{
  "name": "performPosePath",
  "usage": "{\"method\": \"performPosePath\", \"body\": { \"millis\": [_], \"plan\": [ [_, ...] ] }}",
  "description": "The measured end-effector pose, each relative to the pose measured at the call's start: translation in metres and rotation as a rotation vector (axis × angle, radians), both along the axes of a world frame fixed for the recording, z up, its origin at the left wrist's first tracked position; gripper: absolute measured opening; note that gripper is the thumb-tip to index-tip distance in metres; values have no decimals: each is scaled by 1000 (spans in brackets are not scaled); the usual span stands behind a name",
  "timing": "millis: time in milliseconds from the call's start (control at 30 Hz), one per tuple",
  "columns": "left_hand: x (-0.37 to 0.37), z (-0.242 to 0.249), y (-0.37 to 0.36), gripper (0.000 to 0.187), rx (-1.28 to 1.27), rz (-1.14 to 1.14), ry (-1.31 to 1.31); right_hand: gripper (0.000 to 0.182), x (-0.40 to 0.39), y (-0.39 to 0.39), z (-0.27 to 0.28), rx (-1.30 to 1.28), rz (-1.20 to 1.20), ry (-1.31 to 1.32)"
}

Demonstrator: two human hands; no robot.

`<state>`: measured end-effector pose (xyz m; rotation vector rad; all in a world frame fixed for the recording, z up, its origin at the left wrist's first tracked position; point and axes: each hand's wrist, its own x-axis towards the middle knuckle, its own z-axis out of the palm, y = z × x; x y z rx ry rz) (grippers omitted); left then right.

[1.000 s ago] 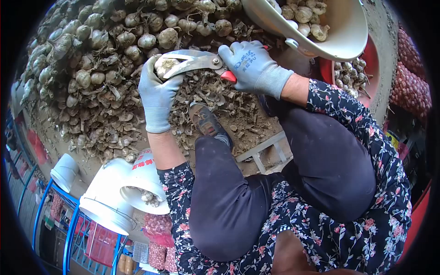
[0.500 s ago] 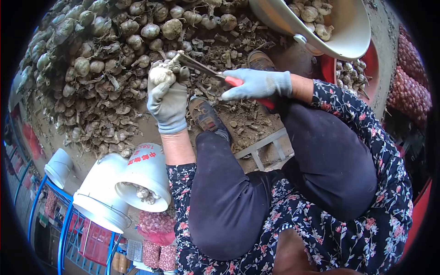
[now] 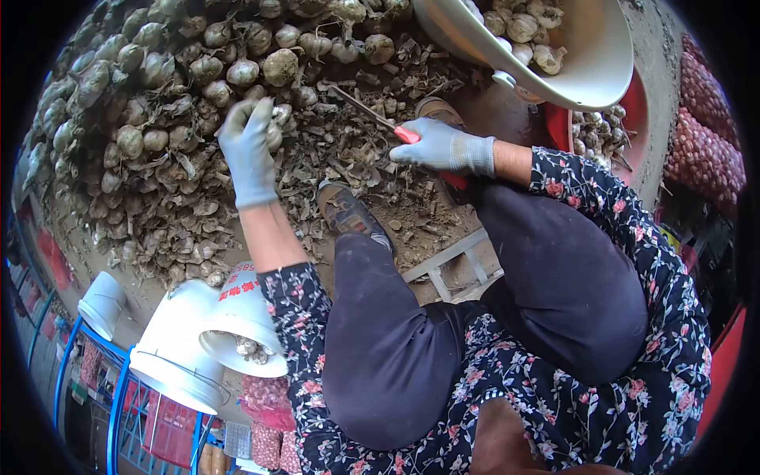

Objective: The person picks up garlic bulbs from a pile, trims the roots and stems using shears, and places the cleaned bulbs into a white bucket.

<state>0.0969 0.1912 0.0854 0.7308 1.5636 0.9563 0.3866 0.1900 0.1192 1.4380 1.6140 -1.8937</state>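
Observation:
My left hand, in a pale work glove, is at the edge of a large heap of garlic bulbs. Its fingers curl downward with the thumb close by; what lies within them is hidden. Just right of the thumb are a couple of bulbs, which may touch the glove. Also gloved, my right hand grips red-handled shears over the ground between my feet. Their long metal blades point to the upper left and look closed, with nothing visible between them.
Cut stems and dry skins litter the ground. A tilted white bucket holding bulbs stands at upper right, above a red tub of garlic. White buckets lie at lower left beside a blue rack. Filled net sacks sit far right.
My left hand has moved left and up from the shears to the heap, and the bulb it held is no longer seen in it. My right hand still grips the shears, their blades now together.

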Motion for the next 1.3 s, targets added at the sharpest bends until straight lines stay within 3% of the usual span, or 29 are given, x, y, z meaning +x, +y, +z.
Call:
{"method": "performPosePath", "body": {
  "millis": [33, 67, 133, 167, 267, 333, 367, 433, 533, 567, 633, 733, 900, 967, 1033, 1100, 1200, 1267, 1300],
  "plan": [
    [-2, -3, 20, 52, -38, -219, 341, 33, -1, 0, -4, 123, 38, -9],
    [2, -6, 34, 52, -40, -222, 343, 33, -3, 2, -6, 121, 35, -7],
    [28, 7, 65, 61, -108, -670, 1185, 49, -6, 7, -7, 49, -6, -38],
    [38, 8, 72, 64, -218, -712, 1211, 49, -7, 8, -7, 47, -9, -33],
    [34, -1, 66, 67, -198, -662, 1154, 49, -6, 14, -9, 223, 38, -100],
    [22, -10, 46, 62, 130, -465, 867, 44, -2, 13, -7, 320, 71, -148],
    [23, -3, 35, 64, 154, -358, 776, 40, -2, 14, -2, 416, 113, -193],
    [26, 18, 9, 60, 245, -224, 448, 38, -1, 15, 10, 408, 145, -200],
    [35, 47, -12, 55, 185, 46, -250, 39, -6, 15, 16, 651, 172, -99],
    [26, 44, -17, 56, 140, 28, -509, 39, -9, 16, 19, 653, 176, -96],
    [27, 39, -17, 58, 222, 24, -685, 39, -16, 19, 26, 661, 173, 21],
    [45, 44, -15, 60, 302, 212, -580, 37, -23, 23, 36, 612, 200, 7],
    [31, 46, -23, 59, 212, 177, -659, 37, -30, 18, 38, 498, 244, -4],
    [31, 52, -24, 54, 250, 130, -388, 38, -31, 23, 39, 556, 262, -40],
    [26, 53, -26, 51, 254, 135, -305, 38, -28, 24, 43, 739, 312, -126],
    [21, 50, -28, 52, 160, 93, 17, 39, -27, 24, 54, 890, 403, -191],
    [22, 40, -32, 56, 166, 56, 167, 41, -34, 20, 54, 991, 490, -237],
    [25, 44, -32, 60, 178, 8, 401, 42, -38, 19, 48, 961, 520, -274],
    [29, 45, -35, 60, 176, 8, 400, 43, -41, 18, 46, 929, 554, -307]
  ]
}}
